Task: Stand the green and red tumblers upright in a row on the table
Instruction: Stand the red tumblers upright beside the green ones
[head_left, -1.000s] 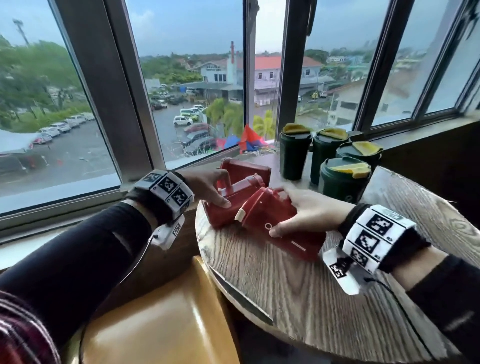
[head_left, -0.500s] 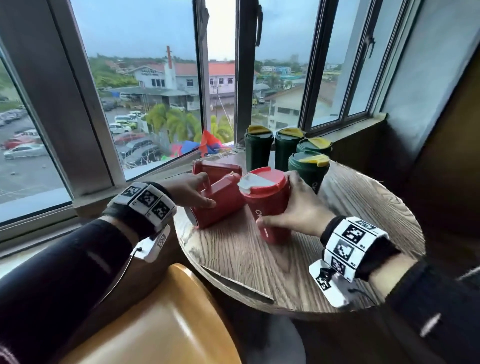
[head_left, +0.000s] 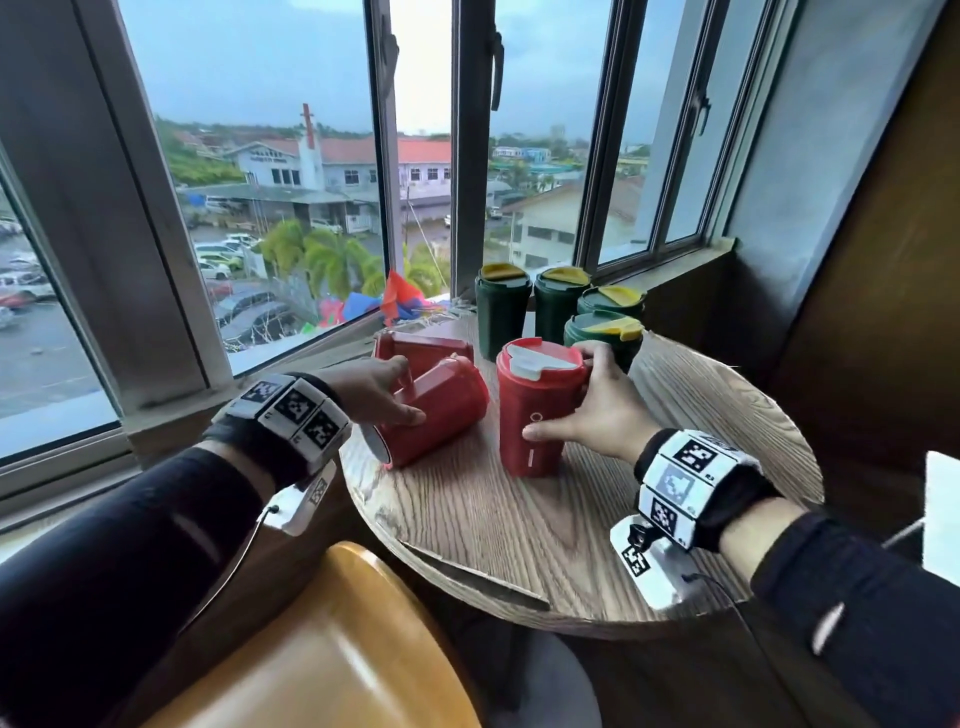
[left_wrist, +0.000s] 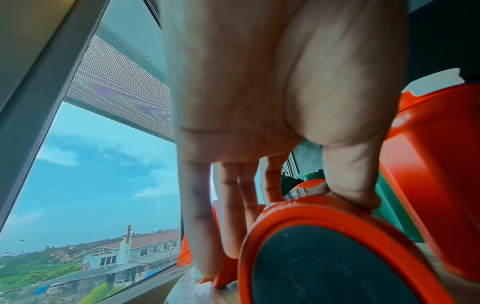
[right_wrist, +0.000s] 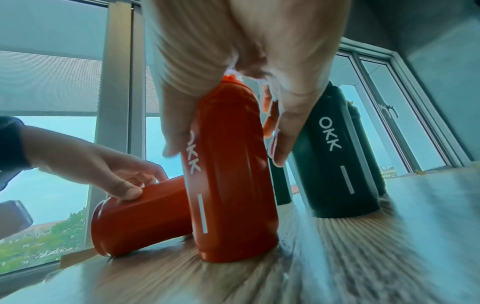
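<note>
My right hand (head_left: 597, 415) wraps the upright red tumbler (head_left: 535, 410), standing on the round wooden table (head_left: 519, 525) just in front of the four green tumblers (head_left: 556, 306). My left hand (head_left: 382, 389) grips the lying red tumbler (head_left: 436, 415), thumb on its side; a third red tumbler (head_left: 423, 348) lies behind. I'd seat the base flat before letting go, then tip up the next. White "OKK" lettering runs down the tumblers' sides.

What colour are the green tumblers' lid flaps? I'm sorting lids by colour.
Yellow, on all four green tumblers; the head view shows it best.
</note>
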